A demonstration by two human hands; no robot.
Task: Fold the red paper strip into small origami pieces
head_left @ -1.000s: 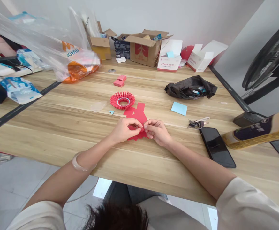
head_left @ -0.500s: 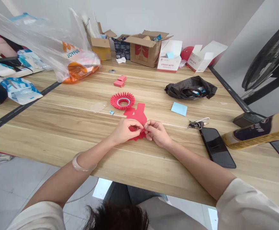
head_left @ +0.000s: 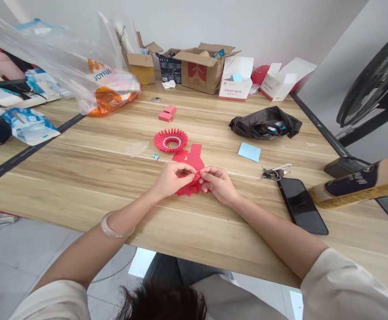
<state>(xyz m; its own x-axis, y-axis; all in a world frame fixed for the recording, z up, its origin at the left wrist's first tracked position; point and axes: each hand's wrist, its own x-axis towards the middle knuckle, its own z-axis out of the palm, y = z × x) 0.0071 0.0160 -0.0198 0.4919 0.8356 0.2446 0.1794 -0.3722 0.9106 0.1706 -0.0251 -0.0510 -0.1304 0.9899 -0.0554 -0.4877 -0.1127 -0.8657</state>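
Observation:
Between my two hands is a small folded piece of red paper point(head_left: 198, 174). My left hand point(head_left: 175, 178) pinches it from the left, and my right hand point(head_left: 219, 183) pinches its right side. Under and behind the fingers lie several loose red paper slips point(head_left: 195, 156), partly covered by the hands. Just beyond them sits a ring of folded red paper pieces point(head_left: 170, 140) with a pale blue inner edge. A tiny folded blue paper piece point(head_left: 156, 157) rests left of the slips.
Two red paper stacks point(head_left: 165, 116) lie farther back. To the right are a blue sticky-note pad point(head_left: 249, 151), a black plastic bag point(head_left: 265, 123), keys point(head_left: 274, 172), a phone point(head_left: 302, 206) and a yellow bottle-like container point(head_left: 360, 181). Cardboard boxes point(head_left: 202, 71) line the wall.
My left hand has shifted slightly left and up, and its thumb and fingers show more of the folded red paper. The right hand has barely moved.

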